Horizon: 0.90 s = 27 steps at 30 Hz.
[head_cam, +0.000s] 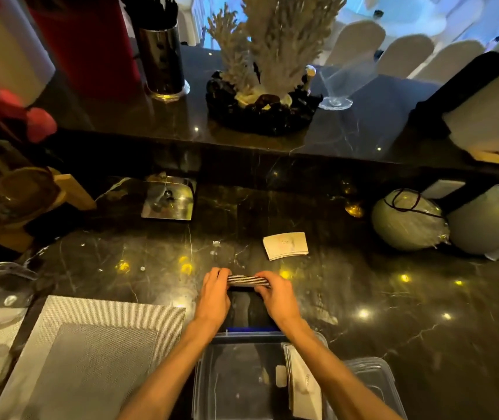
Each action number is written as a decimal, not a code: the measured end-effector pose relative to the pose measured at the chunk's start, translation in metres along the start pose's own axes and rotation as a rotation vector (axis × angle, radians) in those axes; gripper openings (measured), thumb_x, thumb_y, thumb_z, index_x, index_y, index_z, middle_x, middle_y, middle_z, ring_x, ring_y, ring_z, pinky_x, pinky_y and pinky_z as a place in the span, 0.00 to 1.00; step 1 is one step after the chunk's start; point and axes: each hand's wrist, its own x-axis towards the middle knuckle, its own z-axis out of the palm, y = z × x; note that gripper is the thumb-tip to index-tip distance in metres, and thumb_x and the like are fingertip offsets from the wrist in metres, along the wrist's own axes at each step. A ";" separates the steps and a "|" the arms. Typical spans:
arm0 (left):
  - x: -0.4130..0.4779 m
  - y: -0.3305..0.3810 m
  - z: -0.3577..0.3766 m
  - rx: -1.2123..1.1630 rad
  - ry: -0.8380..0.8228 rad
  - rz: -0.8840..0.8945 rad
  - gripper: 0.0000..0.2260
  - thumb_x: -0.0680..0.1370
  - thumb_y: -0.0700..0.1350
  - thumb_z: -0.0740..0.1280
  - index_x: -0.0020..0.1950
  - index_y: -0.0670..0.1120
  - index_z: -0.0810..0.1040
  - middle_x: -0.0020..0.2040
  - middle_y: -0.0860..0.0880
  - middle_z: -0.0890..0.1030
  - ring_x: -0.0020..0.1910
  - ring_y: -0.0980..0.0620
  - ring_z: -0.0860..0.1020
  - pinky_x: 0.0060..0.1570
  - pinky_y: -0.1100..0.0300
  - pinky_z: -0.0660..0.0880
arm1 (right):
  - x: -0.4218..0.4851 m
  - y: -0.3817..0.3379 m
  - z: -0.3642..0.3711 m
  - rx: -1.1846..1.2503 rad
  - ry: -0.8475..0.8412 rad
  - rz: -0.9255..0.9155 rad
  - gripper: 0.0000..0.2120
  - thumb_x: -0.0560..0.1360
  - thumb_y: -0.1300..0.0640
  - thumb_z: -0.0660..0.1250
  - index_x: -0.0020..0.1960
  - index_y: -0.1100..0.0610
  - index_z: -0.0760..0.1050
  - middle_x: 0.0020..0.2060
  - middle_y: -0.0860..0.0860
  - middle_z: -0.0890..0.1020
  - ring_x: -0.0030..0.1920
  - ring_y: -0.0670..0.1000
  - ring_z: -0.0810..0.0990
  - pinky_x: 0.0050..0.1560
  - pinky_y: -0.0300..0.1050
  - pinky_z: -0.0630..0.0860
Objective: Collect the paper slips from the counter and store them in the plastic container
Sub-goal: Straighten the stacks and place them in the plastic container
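Head view: both hands are on one stack of paper slips [249,280], held edge-up just above the dark counter [393,313]. Left hand [213,294] pinches the left end, right hand [278,294] the right end, fingers curled over the top edge and clamped on the stack, thumbs on the near side. Forearms run in from the bottom of frame and converge over the plastic container [242,380], wrists roughly level.

I read this as squaring the stack before it goes in. To do it well: tap the bottom edge on the counter, keep pressure even from both ends so nothing fans out, then bring it back and down without loosening.

Container sits right under my forearms, open, with a batch of slips [301,386] already standing against its right wall. Its lid [372,386], I think, lies just right of it. One more loose pile [285,245] lies flat beyond the hands, near but not touching. So roughly midway, I'd judge.
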 end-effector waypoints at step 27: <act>0.133 0.100 0.045 -0.007 -0.281 -0.408 0.24 0.80 0.52 0.61 0.70 0.38 0.68 0.70 0.37 0.68 0.69 0.37 0.69 0.66 0.48 0.67 | 0.097 0.034 -0.104 0.183 0.045 0.348 0.20 0.77 0.61 0.68 0.68 0.61 0.75 0.62 0.58 0.81 0.65 0.58 0.78 0.66 0.48 0.73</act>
